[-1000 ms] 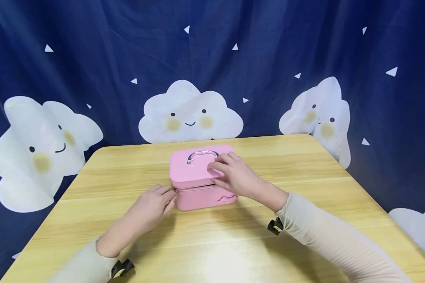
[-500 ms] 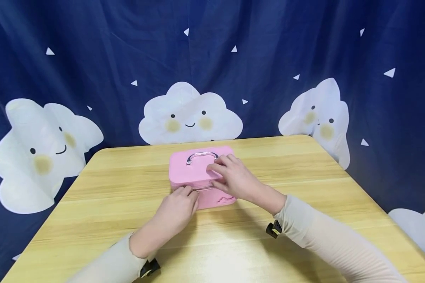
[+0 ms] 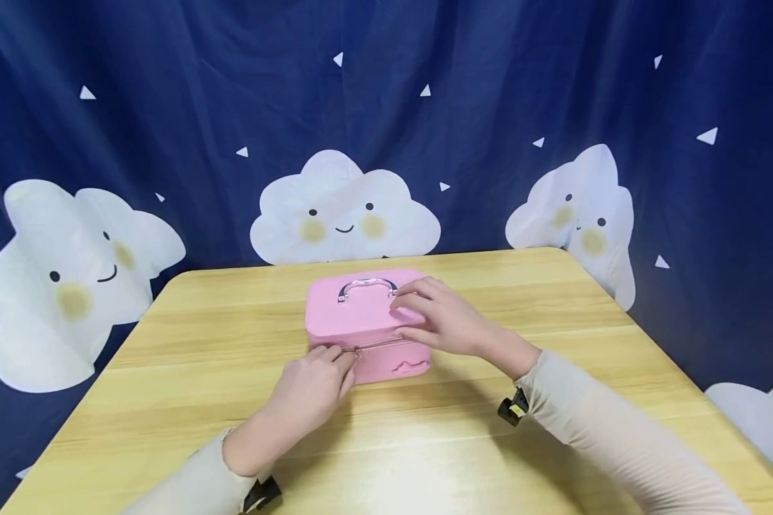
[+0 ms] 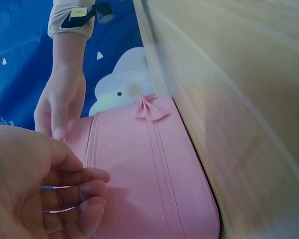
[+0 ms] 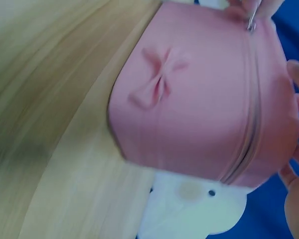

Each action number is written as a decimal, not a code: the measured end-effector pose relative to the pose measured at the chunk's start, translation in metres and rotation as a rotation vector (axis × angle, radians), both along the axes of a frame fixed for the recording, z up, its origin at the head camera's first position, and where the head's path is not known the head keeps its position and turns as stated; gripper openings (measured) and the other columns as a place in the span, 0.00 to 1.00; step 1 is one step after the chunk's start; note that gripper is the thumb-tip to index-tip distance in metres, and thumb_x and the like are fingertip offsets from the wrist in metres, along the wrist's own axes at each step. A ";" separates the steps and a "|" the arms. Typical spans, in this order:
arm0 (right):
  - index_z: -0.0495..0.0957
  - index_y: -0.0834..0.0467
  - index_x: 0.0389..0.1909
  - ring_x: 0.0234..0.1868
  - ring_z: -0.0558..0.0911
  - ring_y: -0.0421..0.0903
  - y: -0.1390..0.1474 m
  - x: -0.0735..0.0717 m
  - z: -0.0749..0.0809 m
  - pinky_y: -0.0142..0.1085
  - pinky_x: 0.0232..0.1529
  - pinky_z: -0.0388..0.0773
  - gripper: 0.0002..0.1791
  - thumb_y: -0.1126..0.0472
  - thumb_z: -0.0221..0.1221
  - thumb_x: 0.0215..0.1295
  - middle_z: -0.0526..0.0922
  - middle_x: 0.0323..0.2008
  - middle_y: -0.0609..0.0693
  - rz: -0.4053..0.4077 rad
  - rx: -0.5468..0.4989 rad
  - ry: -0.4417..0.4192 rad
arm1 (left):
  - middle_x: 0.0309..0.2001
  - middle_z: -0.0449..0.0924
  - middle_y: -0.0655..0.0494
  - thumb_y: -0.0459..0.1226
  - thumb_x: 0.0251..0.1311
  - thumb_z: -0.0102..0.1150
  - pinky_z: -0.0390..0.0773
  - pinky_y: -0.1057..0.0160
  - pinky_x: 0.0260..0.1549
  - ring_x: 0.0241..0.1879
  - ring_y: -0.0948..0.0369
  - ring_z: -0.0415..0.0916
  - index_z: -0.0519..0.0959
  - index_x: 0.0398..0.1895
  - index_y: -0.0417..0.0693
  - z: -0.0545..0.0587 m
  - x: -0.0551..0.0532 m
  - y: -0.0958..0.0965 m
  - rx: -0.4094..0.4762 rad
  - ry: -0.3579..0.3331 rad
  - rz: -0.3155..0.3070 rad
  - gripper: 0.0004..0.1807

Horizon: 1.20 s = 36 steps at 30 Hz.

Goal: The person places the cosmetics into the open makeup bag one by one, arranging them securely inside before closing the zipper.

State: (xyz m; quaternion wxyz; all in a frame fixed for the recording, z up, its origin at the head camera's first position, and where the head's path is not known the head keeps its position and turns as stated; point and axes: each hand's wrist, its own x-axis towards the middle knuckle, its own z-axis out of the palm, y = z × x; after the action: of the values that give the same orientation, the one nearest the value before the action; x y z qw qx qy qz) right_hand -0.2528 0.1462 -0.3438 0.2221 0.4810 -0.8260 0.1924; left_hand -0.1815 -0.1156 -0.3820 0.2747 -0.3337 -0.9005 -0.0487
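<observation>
A pink vanity case [image 3: 341, 315] with a silver carrying handle [image 3: 367, 282] on its lid stands on the wooden table. A zipper line runs round it below the lid. My left hand [image 3: 312, 383] is at the front left, its fingertips pinching at the small metal zipper pull [image 5: 251, 22]. My right hand [image 3: 454, 322] lies over the lid's right front corner, fingers loosely bent, fingertips on the top and thumb by the zipper line. A pink bow [image 4: 150, 109] decorates the front, below the zipper.
The wooden table [image 3: 219, 315] has rounded back corners. Behind it hangs a dark blue curtain [image 3: 386, 107] printed with smiling clouds and small white triangles. Each sleeve carries a black wrist device [image 3: 514, 406].
My left hand went from the case's left side rightward along the front zipper, then slightly back left. My right hand has shifted a little to the right on the lid.
</observation>
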 end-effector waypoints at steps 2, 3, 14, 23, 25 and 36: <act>0.79 0.57 0.52 0.57 0.73 0.50 0.007 -0.002 0.000 0.44 0.62 0.66 0.22 0.51 0.67 0.60 0.76 0.53 0.54 0.020 0.006 0.011 | 0.29 0.78 0.57 0.37 0.60 0.60 0.79 0.57 0.22 0.29 0.57 0.76 0.84 0.35 0.47 0.000 -0.001 -0.005 0.008 -0.005 -0.006 0.05; 0.78 0.57 0.53 0.58 0.72 0.51 0.011 -0.004 -0.001 0.45 0.63 0.65 0.24 0.50 0.67 0.60 0.76 0.54 0.54 0.023 0.016 0.012 | 0.29 0.78 0.57 0.36 0.60 0.60 0.80 0.57 0.23 0.29 0.57 0.76 0.84 0.35 0.47 0.000 -0.001 -0.007 0.010 -0.007 -0.010 0.05; 0.72 0.55 0.64 0.66 0.69 0.53 0.036 -0.007 -0.009 0.48 0.67 0.62 0.33 0.40 0.61 0.64 0.70 0.64 0.54 -0.006 0.171 0.005 | 0.32 0.81 0.57 0.37 0.62 0.55 0.70 0.55 0.35 0.35 0.55 0.78 0.82 0.35 0.48 0.003 0.000 -0.028 -0.008 -0.015 0.006 0.06; 0.73 0.53 0.62 0.63 0.71 0.52 0.043 0.010 -0.011 0.48 0.65 0.64 0.30 0.43 0.63 0.63 0.73 0.61 0.53 0.030 0.169 0.082 | 0.30 0.80 0.57 0.38 0.63 0.54 0.70 0.54 0.36 0.30 0.54 0.77 0.81 0.32 0.49 0.003 -0.007 -0.036 -0.012 0.007 0.007 0.07; 0.74 0.53 0.61 0.61 0.71 0.51 0.044 0.013 -0.011 0.47 0.64 0.65 0.29 0.46 0.65 0.62 0.73 0.60 0.52 0.047 0.163 0.100 | 0.30 0.81 0.57 0.37 0.62 0.55 0.71 0.54 0.35 0.29 0.54 0.77 0.81 0.32 0.49 0.003 -0.008 -0.038 -0.010 0.017 0.006 0.05; 0.80 0.49 0.56 0.52 0.76 0.50 0.043 0.025 -0.007 0.44 0.52 0.72 0.23 0.56 0.69 0.58 0.79 0.52 0.51 0.132 0.108 0.227 | 0.35 0.84 0.53 0.39 0.64 0.57 0.71 0.51 0.38 0.36 0.51 0.81 0.82 0.33 0.48 0.002 -0.021 -0.043 -0.022 -0.029 0.080 0.06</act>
State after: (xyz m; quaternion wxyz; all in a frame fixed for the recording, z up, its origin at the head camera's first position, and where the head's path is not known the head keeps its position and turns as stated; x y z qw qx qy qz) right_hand -0.2274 0.1888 -0.3512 0.2748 0.5644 -0.7712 0.1063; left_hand -0.2023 -0.1583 -0.3795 0.2595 -0.2998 -0.9174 -0.0329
